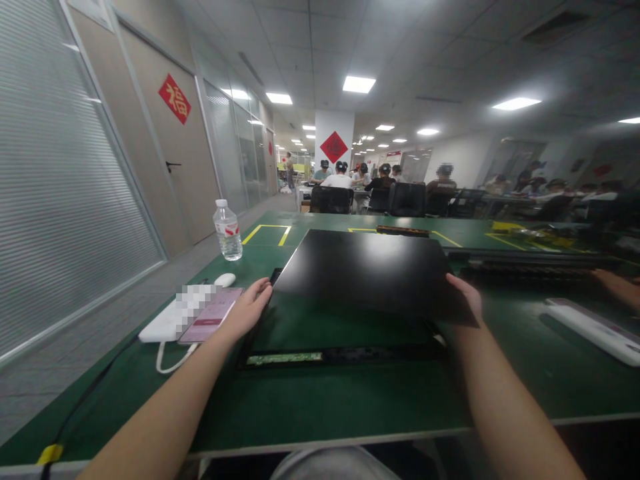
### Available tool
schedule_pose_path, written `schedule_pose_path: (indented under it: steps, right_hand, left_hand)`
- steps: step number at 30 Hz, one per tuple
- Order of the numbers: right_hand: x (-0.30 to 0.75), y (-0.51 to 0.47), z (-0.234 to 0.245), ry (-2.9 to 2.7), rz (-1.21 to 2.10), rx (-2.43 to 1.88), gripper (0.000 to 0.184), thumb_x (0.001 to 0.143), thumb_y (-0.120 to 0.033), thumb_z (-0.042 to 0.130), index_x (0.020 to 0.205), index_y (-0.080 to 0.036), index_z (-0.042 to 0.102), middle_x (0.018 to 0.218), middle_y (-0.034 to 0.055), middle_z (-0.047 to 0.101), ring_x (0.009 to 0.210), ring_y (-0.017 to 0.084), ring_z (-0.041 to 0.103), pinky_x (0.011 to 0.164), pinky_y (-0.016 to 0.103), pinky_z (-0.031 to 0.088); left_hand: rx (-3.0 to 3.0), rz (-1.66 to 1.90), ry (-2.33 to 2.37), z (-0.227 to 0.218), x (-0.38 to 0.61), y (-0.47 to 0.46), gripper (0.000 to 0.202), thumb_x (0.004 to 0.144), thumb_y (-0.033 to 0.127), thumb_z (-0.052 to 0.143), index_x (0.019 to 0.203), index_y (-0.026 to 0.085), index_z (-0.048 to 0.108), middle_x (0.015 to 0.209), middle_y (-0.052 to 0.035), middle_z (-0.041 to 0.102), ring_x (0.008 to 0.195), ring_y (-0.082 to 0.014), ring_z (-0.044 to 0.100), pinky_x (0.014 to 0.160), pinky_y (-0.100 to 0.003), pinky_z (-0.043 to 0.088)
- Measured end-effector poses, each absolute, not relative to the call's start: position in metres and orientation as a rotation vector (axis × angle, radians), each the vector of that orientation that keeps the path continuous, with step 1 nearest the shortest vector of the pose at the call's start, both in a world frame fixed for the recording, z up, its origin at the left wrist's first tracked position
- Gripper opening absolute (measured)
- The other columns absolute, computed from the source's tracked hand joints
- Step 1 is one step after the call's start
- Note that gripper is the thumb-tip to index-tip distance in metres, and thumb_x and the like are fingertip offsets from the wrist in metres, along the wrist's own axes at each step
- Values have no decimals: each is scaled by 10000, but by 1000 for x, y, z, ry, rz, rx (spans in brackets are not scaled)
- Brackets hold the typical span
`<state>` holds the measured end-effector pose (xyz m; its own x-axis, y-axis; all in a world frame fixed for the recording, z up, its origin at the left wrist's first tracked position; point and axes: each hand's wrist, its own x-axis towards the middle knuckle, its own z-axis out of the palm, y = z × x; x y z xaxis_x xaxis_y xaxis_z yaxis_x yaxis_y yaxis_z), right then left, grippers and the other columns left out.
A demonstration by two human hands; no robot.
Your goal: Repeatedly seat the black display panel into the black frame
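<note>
A thin, glossy black screen panel (365, 273) is held tilted above the table, its far edge raised. My left hand (253, 303) is closed at its left edge, with the fingertips partly hidden by it. On the opposite side, my right hand (467, 300) grips the right edge, thumb on the upper face and other fingers underneath. Beneath the panel a black rectangular frame (380, 353) lies on the table. Along its near side runs a narrow green circuit board (285, 359). The panel covers most of the frame's far part.
On the green table (345, 407), a water bottle (228, 230), a white power bank (163, 320), a phone (213, 317) and a white mouse (225, 280) stand left. Right are a white elongated case (595, 330), dark bars (530, 270) and another person's hand (613, 283).
</note>
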<state>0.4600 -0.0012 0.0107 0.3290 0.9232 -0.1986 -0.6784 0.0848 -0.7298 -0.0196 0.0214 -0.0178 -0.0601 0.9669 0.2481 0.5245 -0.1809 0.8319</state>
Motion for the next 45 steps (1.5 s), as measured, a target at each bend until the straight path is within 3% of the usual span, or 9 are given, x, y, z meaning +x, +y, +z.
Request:
schedule_pose_path:
  steps: [4,9,15,21,28,34,39,45]
  right_hand:
    - [458,5,9,-316,1087,-809,199,795,-194,554,919,-128,695,801,79,727,686,222,699,770,420,617]
    - [470,20,-10,-289,866,-789,136,760,-211,610,870,-145,655,811,51,686,716,194,683,783,375,613]
    - [483,33,-22,-287,625,-679,126,726,-185,604,850,-164,603,870,37,675,804,202,679,818,418,603]
    - [483,33,-23,-133,380,-738,173,641,-126,625,808,-160,599,824,11,658,741,175,655,705,352,603]
    - [484,31,-24,-31,411,-815,204,635,-83,597,810,-187,578,795,-8,645,675,151,643,576,283,579]
    - [485,38,-30,-2,502,-900,196,646,-51,585,773,-191,532,748,-26,627,598,128,620,536,262,572]
    - [485,43,-35,15,682,-936,245,638,-10,545,807,-188,533,703,-30,610,566,129,619,490,246,571]
    - [488,45,-44,54,738,-977,278,623,26,493,785,-200,481,666,-48,583,537,122,600,527,276,595]
  left_hand:
    - [1941,1063,1691,-26,-23,26,655,885,517,412,1375,97,524,1399,-183,586,1312,-306,534,1119,-460,380]
    - [2096,972,1720,-29,-23,27,631,870,510,412,1321,101,577,1384,-182,598,1293,-317,547,1118,-468,381]
    - [2191,866,1701,-26,-21,21,596,833,489,462,1265,108,614,1334,-175,627,1221,-332,593,1074,-472,431]
    - [2197,848,1684,-22,-19,17,556,824,469,476,1230,119,624,1325,-177,625,1222,-333,586,1084,-476,420]
    - [2211,868,1644,-24,-22,19,508,750,298,516,1219,144,639,1353,-158,613,1268,-327,556,1128,-487,379]
    - [2246,838,1645,-30,-26,23,631,638,122,453,1239,111,647,1398,-157,581,1324,-301,515,1168,-457,337]
    - [2243,803,1683,-33,-28,26,686,597,85,439,1250,95,650,1417,-161,561,1343,-290,498,1175,-435,327]
    - [2199,836,1689,-34,-30,27,666,579,93,461,1207,154,675,1399,-120,586,1338,-290,504,1166,-431,345]
